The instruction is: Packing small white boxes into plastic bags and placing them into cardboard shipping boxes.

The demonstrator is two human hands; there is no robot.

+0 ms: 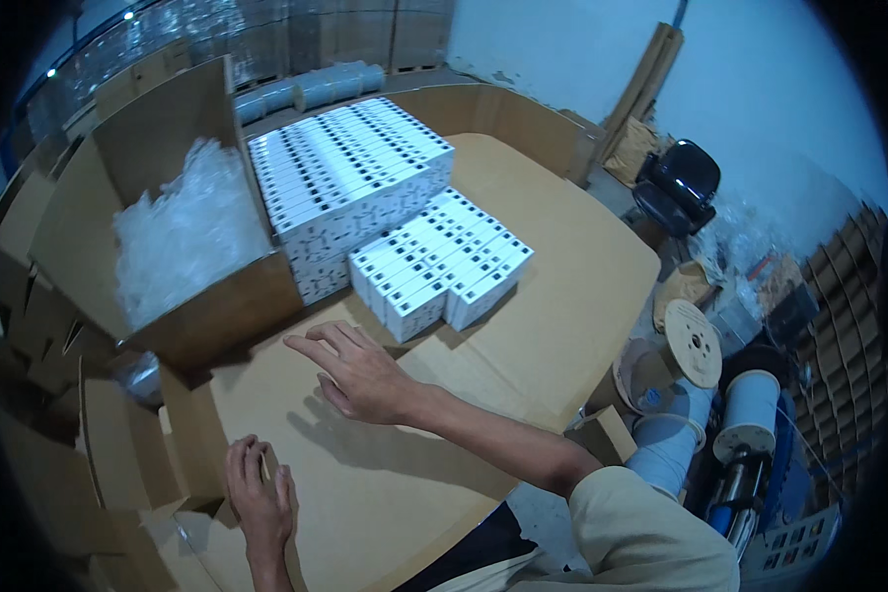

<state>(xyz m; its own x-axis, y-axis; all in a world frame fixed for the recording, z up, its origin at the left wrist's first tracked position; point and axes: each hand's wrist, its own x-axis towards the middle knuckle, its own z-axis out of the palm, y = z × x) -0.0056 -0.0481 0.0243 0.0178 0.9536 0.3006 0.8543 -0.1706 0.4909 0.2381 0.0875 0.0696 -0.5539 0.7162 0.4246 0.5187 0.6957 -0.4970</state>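
My right hand [360, 380] hovers over the cardboard-covered table [385, 483], its fingers bent and spread with nothing between them. Just beyond it stand low rows of slim white boxes [434, 257] with dark square marks. A taller, tightly packed stack of similar boxes [355, 168] rises behind these. At the lower left, my left hand [259, 498] is beside an open cardboard carton [192, 429]. Its fingers are curled, the thumb stands apart, and a gap shows between them. Whether the fingertips touch the carton cannot be made out.
A large open carton [207, 311] of crumpled clear plastic bags [192, 227] stands left of the stacks. Spools [693, 343] and wrapped rolls [750, 414] crowd the floor at right, below a black chair [679, 187]. More cartons [30, 247] line the far left.
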